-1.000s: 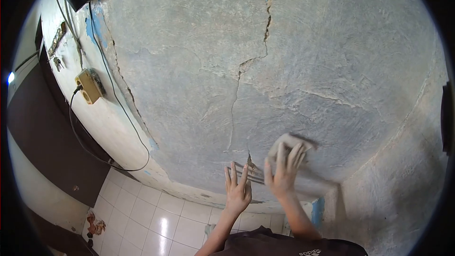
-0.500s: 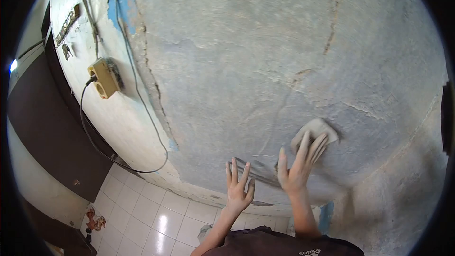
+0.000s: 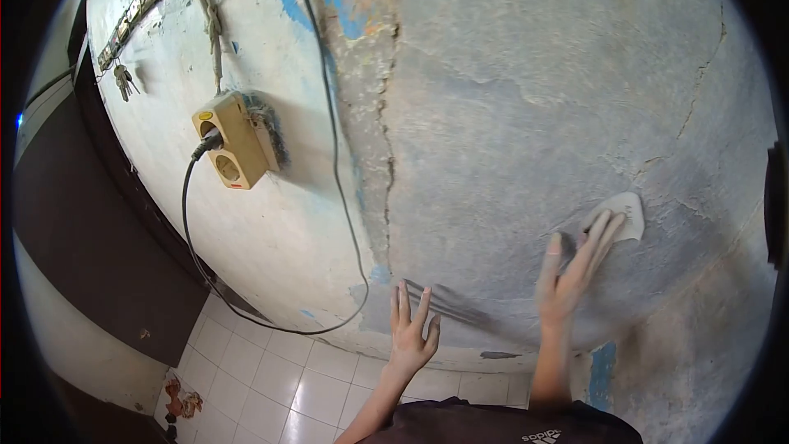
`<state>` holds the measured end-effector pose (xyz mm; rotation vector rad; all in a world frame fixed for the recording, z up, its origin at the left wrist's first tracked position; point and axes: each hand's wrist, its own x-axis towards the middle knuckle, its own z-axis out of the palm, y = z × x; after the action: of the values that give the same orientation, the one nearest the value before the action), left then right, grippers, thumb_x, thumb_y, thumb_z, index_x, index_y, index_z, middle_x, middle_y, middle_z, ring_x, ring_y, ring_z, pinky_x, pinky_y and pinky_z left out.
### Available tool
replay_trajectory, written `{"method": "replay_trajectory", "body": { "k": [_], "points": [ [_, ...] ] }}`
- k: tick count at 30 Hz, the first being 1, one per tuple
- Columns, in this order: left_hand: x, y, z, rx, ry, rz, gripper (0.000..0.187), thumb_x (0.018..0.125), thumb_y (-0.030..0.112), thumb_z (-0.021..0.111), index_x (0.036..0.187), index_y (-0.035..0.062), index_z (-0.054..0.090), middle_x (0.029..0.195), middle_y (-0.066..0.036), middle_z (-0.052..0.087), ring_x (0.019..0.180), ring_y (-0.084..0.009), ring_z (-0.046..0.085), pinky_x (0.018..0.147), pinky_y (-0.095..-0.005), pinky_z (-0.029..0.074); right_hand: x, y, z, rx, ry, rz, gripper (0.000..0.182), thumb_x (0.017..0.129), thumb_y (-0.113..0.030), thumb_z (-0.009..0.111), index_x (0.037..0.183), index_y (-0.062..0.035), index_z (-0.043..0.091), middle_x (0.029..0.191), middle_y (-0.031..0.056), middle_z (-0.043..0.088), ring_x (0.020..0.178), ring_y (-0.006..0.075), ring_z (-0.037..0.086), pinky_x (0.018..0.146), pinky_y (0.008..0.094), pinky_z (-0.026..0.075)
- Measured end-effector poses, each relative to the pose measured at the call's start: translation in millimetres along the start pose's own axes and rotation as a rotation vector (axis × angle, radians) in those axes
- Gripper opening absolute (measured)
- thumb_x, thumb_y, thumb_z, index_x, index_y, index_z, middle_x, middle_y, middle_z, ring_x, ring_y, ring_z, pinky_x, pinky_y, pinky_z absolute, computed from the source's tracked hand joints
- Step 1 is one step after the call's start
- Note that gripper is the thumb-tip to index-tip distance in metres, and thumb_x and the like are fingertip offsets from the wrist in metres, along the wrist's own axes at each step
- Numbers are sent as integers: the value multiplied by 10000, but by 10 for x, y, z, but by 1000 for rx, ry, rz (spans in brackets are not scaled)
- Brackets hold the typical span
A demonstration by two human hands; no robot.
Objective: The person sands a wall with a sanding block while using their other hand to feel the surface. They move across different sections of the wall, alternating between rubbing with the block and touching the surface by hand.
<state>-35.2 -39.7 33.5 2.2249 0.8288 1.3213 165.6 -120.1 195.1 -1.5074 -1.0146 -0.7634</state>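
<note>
My right hand (image 3: pixel 567 267) presses a pale piece of sandpaper (image 3: pixel 629 215) flat against the grey plastered wall (image 3: pixel 493 156). Its fingers lie over the sheet's left part and the thumb stands apart. Faint printing shows on the sheet's white back. Lower and to the left, my left hand (image 3: pixel 411 333) has its fingers spread and holds nothing. Its fingertips are right at the wall's lower part, with shadows falling to their right. Pale dust coats the fingers of both hands.
On the left, a yellowish socket box (image 3: pixel 238 140) sticks out from the wall with a black cable (image 3: pixel 185 214) plugged in. Keys (image 3: pixel 123 80) hang above it. A long crack (image 3: pixel 386 164) runs down the plaster. White floor tiles (image 3: pixel 271 374) and a dark door (image 3: pixel 99 222) lie beyond.
The view has turned left, so the socket box and crack sit farther right. My right hand has slid the sandpaper up and slightly left across the wall. My left hand stays spread.
</note>
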Motion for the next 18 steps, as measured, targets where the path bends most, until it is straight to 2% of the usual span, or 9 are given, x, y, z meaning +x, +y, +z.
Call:
{"method": "replay_trajectory", "body": {
  "k": [3,5,6,8,10,12,13,16,18],
  "points": [
    [39,-194,-205,54,-31,37,621,841,122,659,1429,106,461,1514,-354,195,1359,-586,214,1096,-577,261,-514,-172,376,-252,-153,-123,774,955,-348,515,1475,114,176,1520,391,70,1425,537,60,1145,611,85],
    [79,-259,-330,60,-54,21,647,855,115,649,1457,81,411,1535,-354,125,1416,-530,148,1124,-563,204,-1118,-229,624,-276,-336,-104,792,944,-356,531,1458,137,184,1495,427,73,1406,572,69,1130,634,103],
    [91,-290,-372,55,-66,35,647,855,115,649,1457,81,411,1535,-354,125,1416,-530,148,1124,-563,204,-1351,-226,656,-287,-325,-93,792,944,-356,531,1458,137,184,1495,427,73,1406,572,69,1130,634,103],
    [89,-358,-423,141,-103,7,679,854,163,663,1471,90,388,1532,-369,94,1425,-525,120,1121,-572,192,-1645,-227,694,-299,-472,62,807,935,-361,545,1446,152,186,1468,461,76,1392,595,66,1120,644,124],
    [82,-505,-407,87,-139,18,682,864,199,658,1479,99,379,1531,-373,84,1430,-518,104,1122,-577,176,-1478,-155,618,-371,-353,125,756,969,-329,497,1476,118,160,1517,397,30,1418,545,74,1132,620,138],
    [62,-577,-409,8,-155,8,646,878,255,651,1465,123,414,1524,-375,108,1371,-631,68,1097,-646,159,-1071,-72,500,-379,-173,207,705,996,-309,452,1495,86,147,1545,350,-17,1438,505,53,1153,585,127],
    [70,-580,-423,7,-168,7,646,878,255,651,1465,123,414,1524,-375,108,1371,-631,68,1097,-646,159,-861,-86,439,-373,-83,230,682,1008,-299,432,1503,70,141,1556,329,-40,1447,486,35,1164,567,119],
    [82,-568,-417,38,-180,58,652,883,273,648,1471,131,406,1517,-390,96,1359,-651,37,1098,-654,142,-422,-335,343,-119,-10,238,658,1014,-288,417,1500,69,153,1550,340,-36,1449,480,2,1172,546,118],
    [80,-571,-370,38,-193,26,649,886,283,646,1469,126,407,1517,-395,70,1351,-660,17,1099,-659,132,-585,-383,424,-271,-109,147,663,1009,-296,427,1497,72,168,1545,349,-26,1443,496,20,1163,562,130]
  ]
}}
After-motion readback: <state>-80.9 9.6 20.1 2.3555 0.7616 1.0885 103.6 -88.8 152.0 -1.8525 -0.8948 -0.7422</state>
